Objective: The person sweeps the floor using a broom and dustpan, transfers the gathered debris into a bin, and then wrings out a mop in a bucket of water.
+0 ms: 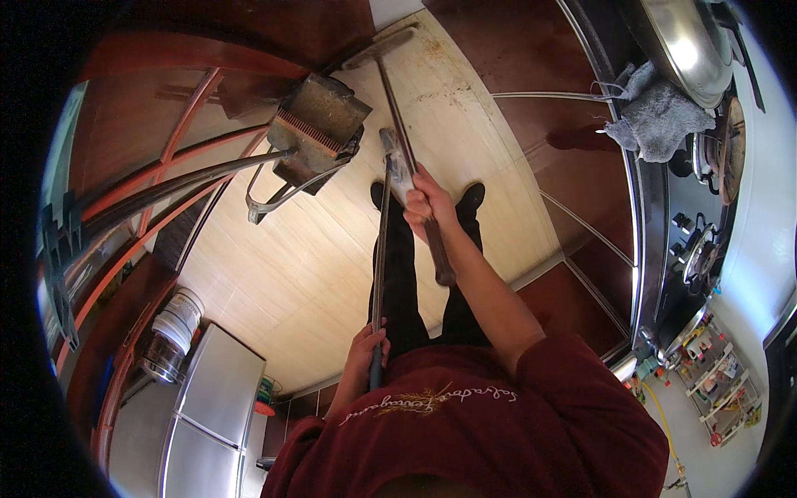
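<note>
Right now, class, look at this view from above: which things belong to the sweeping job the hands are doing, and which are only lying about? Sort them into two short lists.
In use:
- broom, held by the right hand
- long metal handle, gripped by the left hand
- dustpan on the floor

Lying about:
- grey cloth on the counter
- metal lid
- stove burners
- white bucket

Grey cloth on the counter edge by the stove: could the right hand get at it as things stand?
Probably not at once: the right hand grips the broom handle. The grey cloth lies uncovered, well to its right.
</note>
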The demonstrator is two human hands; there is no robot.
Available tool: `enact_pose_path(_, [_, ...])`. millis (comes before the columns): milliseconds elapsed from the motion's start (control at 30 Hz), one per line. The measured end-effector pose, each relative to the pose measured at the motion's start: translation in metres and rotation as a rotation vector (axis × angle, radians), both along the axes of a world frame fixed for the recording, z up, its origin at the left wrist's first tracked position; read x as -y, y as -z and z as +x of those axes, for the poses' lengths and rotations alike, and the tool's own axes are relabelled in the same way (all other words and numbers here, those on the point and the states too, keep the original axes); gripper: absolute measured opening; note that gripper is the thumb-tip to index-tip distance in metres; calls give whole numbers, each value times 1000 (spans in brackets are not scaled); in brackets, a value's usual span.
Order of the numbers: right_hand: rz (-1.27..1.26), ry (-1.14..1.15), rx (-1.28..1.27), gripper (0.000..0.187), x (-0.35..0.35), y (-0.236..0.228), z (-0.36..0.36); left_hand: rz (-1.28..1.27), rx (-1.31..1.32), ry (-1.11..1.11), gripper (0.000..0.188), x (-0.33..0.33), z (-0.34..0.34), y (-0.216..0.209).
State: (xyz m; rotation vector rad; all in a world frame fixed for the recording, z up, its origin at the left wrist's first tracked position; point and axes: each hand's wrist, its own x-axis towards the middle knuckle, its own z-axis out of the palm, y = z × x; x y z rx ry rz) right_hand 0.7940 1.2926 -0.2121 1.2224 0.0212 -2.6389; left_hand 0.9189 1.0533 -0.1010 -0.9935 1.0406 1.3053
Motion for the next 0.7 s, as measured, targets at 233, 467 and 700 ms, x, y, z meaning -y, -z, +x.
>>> enact_pose_path(233, [57, -73, 24, 12, -35, 59, 3, 29, 6, 0, 35, 0, -9, 1])
enact_pose_path(467, [85, -43, 131, 22, -59, -5, 72, 19, -4, -42, 34, -1, -9, 2])
enact_pose_path(700, [5, -52, -59, 18, -89, 62, 8, 16, 5, -3, 38, -6, -4, 2])
